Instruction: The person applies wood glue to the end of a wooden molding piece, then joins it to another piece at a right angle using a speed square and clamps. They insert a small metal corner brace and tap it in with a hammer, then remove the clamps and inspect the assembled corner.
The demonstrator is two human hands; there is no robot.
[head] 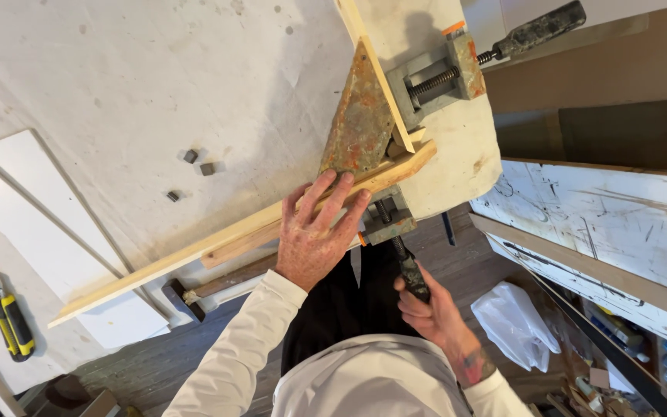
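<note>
a long pale wooden strip [218, 251] is laid slantwise across the near corner of the white workbench [117, 85], one end reaching past the bench's near edge at the left, the other ending at the corner under a rusty triangular metal plate [360, 120]. the strip is pressed down by the left hand [314, 232], which lies flat with fingers spread, the fingertips touching the lower tip of the plate; nothing is clasped by it. just beside that hand, at the bench's near edge, a grey screw clamp [386, 220] is set on the strip, and its dark handle [412, 274] is gripped in the clenched right hand [430, 309] below the edge. a second wooden strip [376, 73] runs along the far side of the plate and is pinched by another grey clamp [445, 77] at the bench's right edge, its dark handle sticking out beyond it. three small dark blocks [198, 162] lie well apart on the bench's middle. a yellow utility knife [11, 324] lies on a white board [17, 208] at the left. a white plastic bag [515, 320] lies on the floor to the right.
</note>
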